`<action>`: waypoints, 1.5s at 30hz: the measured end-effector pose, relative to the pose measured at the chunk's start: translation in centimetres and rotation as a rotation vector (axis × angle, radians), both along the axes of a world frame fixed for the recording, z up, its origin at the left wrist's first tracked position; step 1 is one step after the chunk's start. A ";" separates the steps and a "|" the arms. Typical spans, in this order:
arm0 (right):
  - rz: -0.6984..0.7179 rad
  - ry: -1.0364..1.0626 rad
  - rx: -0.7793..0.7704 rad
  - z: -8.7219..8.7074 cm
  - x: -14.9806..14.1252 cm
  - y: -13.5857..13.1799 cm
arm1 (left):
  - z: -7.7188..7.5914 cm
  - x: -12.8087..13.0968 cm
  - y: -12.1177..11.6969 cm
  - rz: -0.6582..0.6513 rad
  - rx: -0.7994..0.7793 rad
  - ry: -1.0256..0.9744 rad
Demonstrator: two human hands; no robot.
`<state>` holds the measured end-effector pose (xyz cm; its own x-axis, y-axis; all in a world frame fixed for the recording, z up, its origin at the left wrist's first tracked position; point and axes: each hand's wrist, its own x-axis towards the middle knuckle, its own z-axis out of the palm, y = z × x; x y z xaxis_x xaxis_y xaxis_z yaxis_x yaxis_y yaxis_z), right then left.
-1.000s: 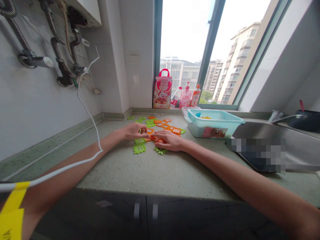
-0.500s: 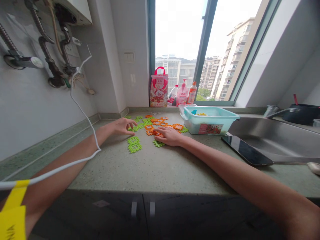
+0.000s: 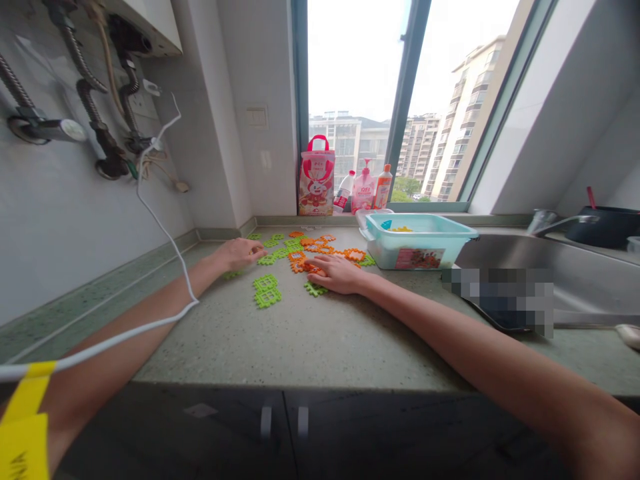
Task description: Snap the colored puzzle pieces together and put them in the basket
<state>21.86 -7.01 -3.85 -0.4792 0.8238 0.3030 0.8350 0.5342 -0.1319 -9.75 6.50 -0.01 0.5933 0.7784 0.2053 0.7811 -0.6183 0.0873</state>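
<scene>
Flat plastic interlocking tiles lie scattered on the speckled countertop [image 3: 310, 333], some green [image 3: 267, 291] and some orange [image 3: 355, 254]. My left hand [image 3: 243, 254] rests low on the counter, its fingertips pinched on a green tile [image 3: 267, 259] at the left of the pile. My right hand [image 3: 337, 273] lies palm down with fingers stretched flat, pressing on an orange tile [image 3: 306, 267]. A small green tile [image 3: 315, 289] sits just in front of that hand.
A pale blue plastic tub [image 3: 420, 242] holding a few pieces stands right of the tiles. Beyond it are a steel sink [image 3: 555, 267] and tap. A pink bag [image 3: 316, 176] and bottles line the window sill. A white cable [image 3: 165, 227] hangs across my left arm.
My left hand has drawn away from the right one, moving left and back to the green tiles. The right hand has stayed pressed on the orange tile.
</scene>
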 end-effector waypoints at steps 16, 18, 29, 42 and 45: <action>-0.010 0.008 0.009 0.0 -0.1 -0.1 | -1.3 3.2 -1.9 -0.336 -0.001 0.031; -0.012 0.013 0.009 0.0 -0.1 -0.1 | -0.7 2.7 -1.7 -0.303 0.036 -0.011; -0.006 0.013 0.009 0.0 -0.2 -0.2 | 2.0 0.6 -1.7 -0.185 -0.022 -0.042; -0.023 0.016 0.000 -0.1 -0.1 -0.1 | 1.5 3.4 -5.1 -0.289 -0.801 0.065; -0.015 0.025 -0.001 0.0 -0.3 -0.2 | 2.4 1.2 -3.1 -0.179 -0.678 0.120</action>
